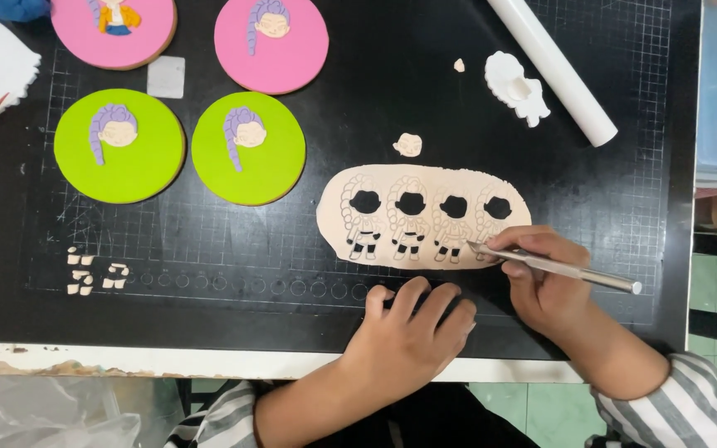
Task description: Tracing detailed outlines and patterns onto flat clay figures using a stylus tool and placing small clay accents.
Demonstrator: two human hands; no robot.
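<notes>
— What's the right hand doing?

— It's clenched around a slim metal tool, held like a pen, with the tip set on the peach clay sheet at the lower edge of the rightmost stamped figure. The sheet lies on the black cutting mat, right of the middle, toward three o'clock from the two green discs.

— And the left hand?

— Released — it grips nothing. The fingers rest spread on the mat at six o'clock from the sheet, just beside its lower rim.

— Which step is that, would you say?

— Cutting, I judge. The four figures already have their face holes out, and the small pieces at nine o'clock look like bits already lifted. The blade seems to be tracing the last figure's legs.

— What does the next stroke call for?

— A light, steady line along the stamped outline — clay that thin would likely tear or drag if pressed hard — and the free hand keeping the mat from sliding.

— Anything else about?

— Two pink discs and two green discs with purple-haired heads at ten o'clock, a white roller at one o'clock.
</notes>
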